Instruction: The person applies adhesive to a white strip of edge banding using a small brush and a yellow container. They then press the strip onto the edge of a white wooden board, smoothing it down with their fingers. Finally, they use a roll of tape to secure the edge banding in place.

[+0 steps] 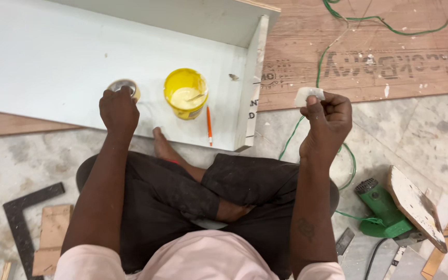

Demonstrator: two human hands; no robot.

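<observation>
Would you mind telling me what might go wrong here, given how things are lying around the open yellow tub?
The open yellow tub sits near the left hand and bare foot; a knock might spill it over the white panel. The green cable trailing past the right hand could snag.

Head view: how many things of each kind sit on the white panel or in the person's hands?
Yellow bucket: 1
Orange pencil: 1
Tape roll, under left hand: 1
White scrap, in right hand: 1
Total: 4

One head-worn camera is looking steeply down, close over crossed legs, facing the white laminated board (53, 62) at 12 o'clock.
</observation>
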